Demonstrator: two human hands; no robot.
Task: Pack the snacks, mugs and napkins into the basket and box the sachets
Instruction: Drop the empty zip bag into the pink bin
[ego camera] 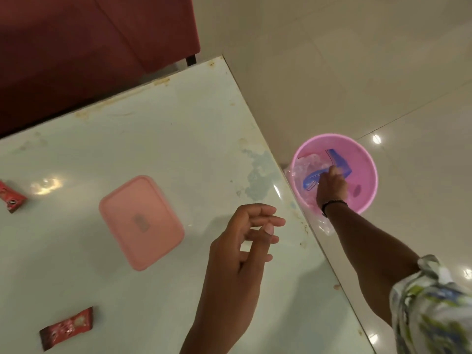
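A round pink basket stands on the floor beside the table's right edge. My right hand reaches down into it, fingers closed on a blue snack packet; clear crinkled plastic lies under it. My left hand hovers over the table near its right edge, fingers loosely apart and holding nothing. A pink rectangular box with its lid on sits mid-table. Two red sachets lie on the table: one at the far left edge, one at the lower left.
The pale glossy table has a worn, stained top and a sharp right edge running diagonally. A dark red chair stands beyond its far side. Shiny cream floor tiles surround the basket.
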